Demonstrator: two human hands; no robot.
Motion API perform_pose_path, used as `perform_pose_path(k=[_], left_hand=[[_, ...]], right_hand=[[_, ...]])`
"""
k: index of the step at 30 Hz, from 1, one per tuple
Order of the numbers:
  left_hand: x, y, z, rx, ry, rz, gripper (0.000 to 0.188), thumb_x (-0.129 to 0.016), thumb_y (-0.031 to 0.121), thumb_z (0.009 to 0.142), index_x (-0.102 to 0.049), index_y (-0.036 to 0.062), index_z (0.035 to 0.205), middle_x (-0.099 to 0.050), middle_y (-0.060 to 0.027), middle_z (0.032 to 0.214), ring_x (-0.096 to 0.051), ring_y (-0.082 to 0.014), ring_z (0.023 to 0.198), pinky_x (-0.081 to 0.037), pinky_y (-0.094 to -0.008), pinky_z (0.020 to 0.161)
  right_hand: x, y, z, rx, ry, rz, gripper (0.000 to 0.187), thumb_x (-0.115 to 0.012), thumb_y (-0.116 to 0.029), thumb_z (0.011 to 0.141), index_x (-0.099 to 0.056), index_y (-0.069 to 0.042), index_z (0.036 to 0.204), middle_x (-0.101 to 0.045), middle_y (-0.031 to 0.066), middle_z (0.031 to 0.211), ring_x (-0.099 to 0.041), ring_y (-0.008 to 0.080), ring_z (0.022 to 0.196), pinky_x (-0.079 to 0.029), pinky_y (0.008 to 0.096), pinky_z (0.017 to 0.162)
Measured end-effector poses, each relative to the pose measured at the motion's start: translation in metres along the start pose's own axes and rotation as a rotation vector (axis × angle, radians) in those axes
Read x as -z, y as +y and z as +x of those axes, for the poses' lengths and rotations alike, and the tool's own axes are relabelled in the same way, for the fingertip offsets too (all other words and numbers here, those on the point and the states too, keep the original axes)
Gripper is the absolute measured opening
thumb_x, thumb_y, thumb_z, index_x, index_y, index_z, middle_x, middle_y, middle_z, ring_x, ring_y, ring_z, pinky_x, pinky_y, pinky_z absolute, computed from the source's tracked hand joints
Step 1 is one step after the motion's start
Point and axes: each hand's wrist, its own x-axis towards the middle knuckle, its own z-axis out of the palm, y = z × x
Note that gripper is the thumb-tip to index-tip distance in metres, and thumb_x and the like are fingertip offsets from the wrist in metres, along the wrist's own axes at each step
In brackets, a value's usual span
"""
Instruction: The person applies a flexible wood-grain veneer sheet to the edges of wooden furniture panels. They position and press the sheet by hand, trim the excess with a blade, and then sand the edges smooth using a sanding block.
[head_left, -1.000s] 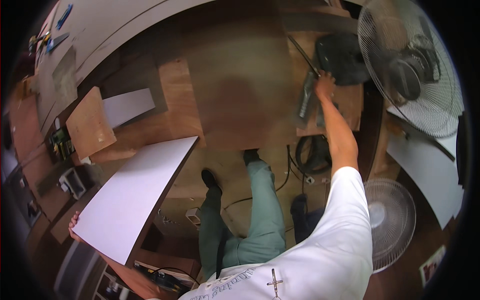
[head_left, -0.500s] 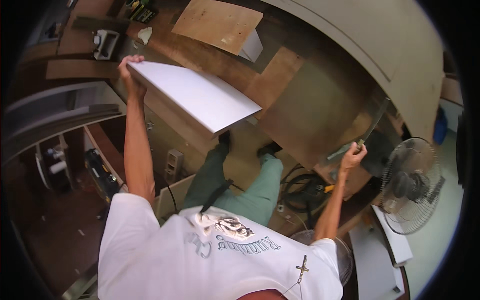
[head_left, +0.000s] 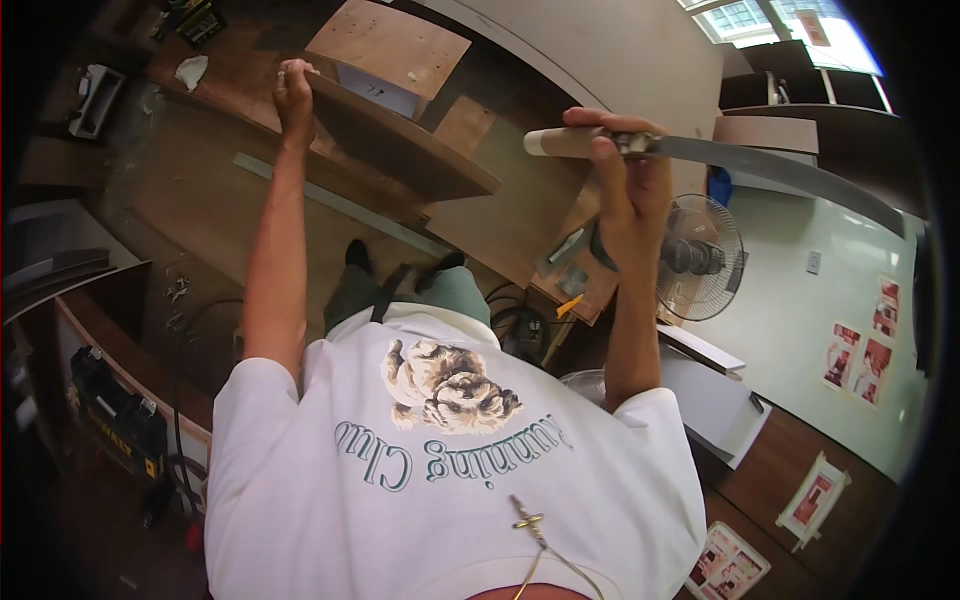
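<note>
My left hand is closed at the far left end of a brown-edged board, holding it up on edge. Its white face, seen before, is turned out of sight. In my right hand, raised at the right, is a long flat file, grey with a tan handle. My fingers wrap round it where handle and metal meet. The file points away to the right, apart from the board.
Behind the board stands a box with a plywood top. A wire-caged fan is beyond my right forearm. A long pale strip lies low across the middle. Dark coiled hose is near my legs, and a black tool case at left.
My left hand has tipped the board so its white face no longer shows. My right hand has risen closer with the file, which has swung toward the right. My view has shifted right.
</note>
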Motion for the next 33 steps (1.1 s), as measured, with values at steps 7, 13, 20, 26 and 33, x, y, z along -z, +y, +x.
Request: perform_pose_path(k=[7,13,20,26,33], left_hand=[[-0.001,0.001,-0.001,-0.081,0.003,0.042,0.025,-0.048,0.021,0.101,-0.056,0.0047,0.084,-0.053,0.0016,0.08,-0.049,-0.0096,0.08,-0.043,-0.0283,0.078],[0.009,0.004,-0.002,-0.06,-0.007,0.06,0.026,-0.049,0.019,0.102,-0.052,0.0041,0.081,-0.049,0.002,0.076,-0.045,-0.0091,0.076,-0.042,-0.03,0.071],[-0.001,0.01,0.006,-0.141,0.014,0.098,0.027,-0.048,0.018,0.102,-0.048,0.0047,0.08,-0.041,0.0044,0.074,-0.038,-0.0068,0.071,-0.037,-0.0285,0.064],[-0.004,0.011,0.004,-0.113,0.014,0.087,0.026,-0.049,0.018,0.102,-0.049,0.004,0.081,-0.042,0.0044,0.074,-0.039,-0.0076,0.071,-0.038,-0.0294,0.064],[-0.002,0.009,0.002,-0.051,0.005,0.05,0.027,-0.049,0.02,0.102,-0.049,0.0036,0.081,-0.044,0.0033,0.075,-0.041,-0.0083,0.073,-0.039,-0.0296,0.065]], right_hand=[[-0.055,0.048,-0.046,-0.128,0.043,-0.358,0.016,-0.064,-0.012,0.103,-0.063,-0.001,0.115,-0.07,0.0077,0.1,-0.065,0.0093,0.089,-0.053,0.026,0.079],[-0.078,0.048,-0.05,-0.082,0.087,-0.395,0.018,-0.062,-0.015,0.104,-0.063,-0.001,0.115,-0.069,0.0067,0.097,-0.064,0.0089,0.086,-0.053,0.0259,0.076],[-0.072,0.051,-0.046,-0.073,0.124,-0.457,0.02,-0.06,-0.02,0.106,-0.06,-0.002,0.114,-0.07,0.0067,0.101,-0.066,0.0091,0.085,-0.054,0.0267,0.074],[-0.064,0.056,-0.06,-0.109,0.155,-0.496,0.019,-0.061,-0.018,0.106,-0.059,-0.002,0.115,-0.071,0.0071,0.099,-0.066,0.0098,0.085,-0.054,0.0258,0.077],[-0.087,0.053,-0.045,-0.004,0.173,-0.371,0.017,-0.061,-0.016,0.105,-0.058,-0.001,0.114,-0.071,0.008,0.099,-0.067,0.0097,0.084,-0.054,0.0253,0.072]])
